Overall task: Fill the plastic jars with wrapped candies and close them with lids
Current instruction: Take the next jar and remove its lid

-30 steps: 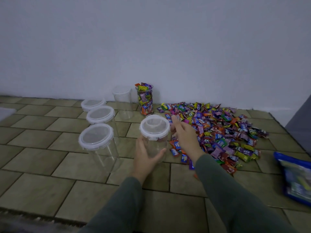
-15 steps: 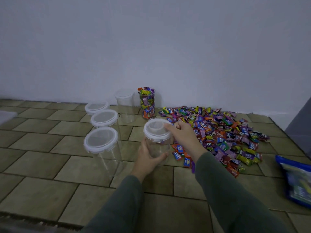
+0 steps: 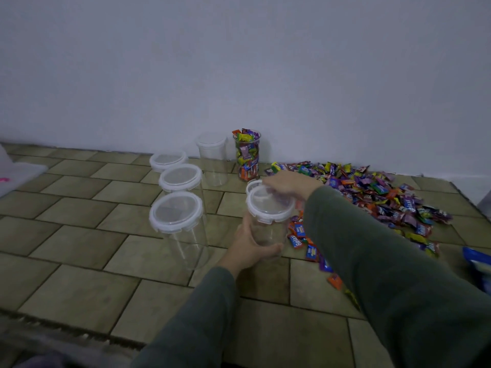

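The jar (image 3: 265,229) that the task turns on at this moment stands near the middle of the tiled floor (image 3: 79,288), clear and with no candy visible inside it, its white lid (image 3: 269,204) on its mouth. The head camera is the only view. In it the left hand (image 3: 252,244) grips the lower wall of the jar, fingers and thumb curled round it. The right hand (image 3: 288,183) reaches over from the right and rests on the far edge of the lid, fingers bent over the rim; a latch flap at the far left of the lid stands up, so my guess is the lid is being unclipped. Whether the fingers pinch a flap or only press on it is too blurred to tell.

To the left stand three more lidded jars (image 3: 176,227) in a row running away from the camera, all empty. Farther off by the wall are an empty open jar (image 3: 212,160) and a filled jar (image 3: 247,158), heaped with sweets and without a lid. The candy pile (image 3: 377,192) spreads to the right, and a blue bag (image 3: 478,264) shows at the right edge.

The risks: the light, empty jar could tip or skid if the lid is pulled upward harder than the left hand holds down, and a latch that springs free suddenly could send the lid flying into the sweets.
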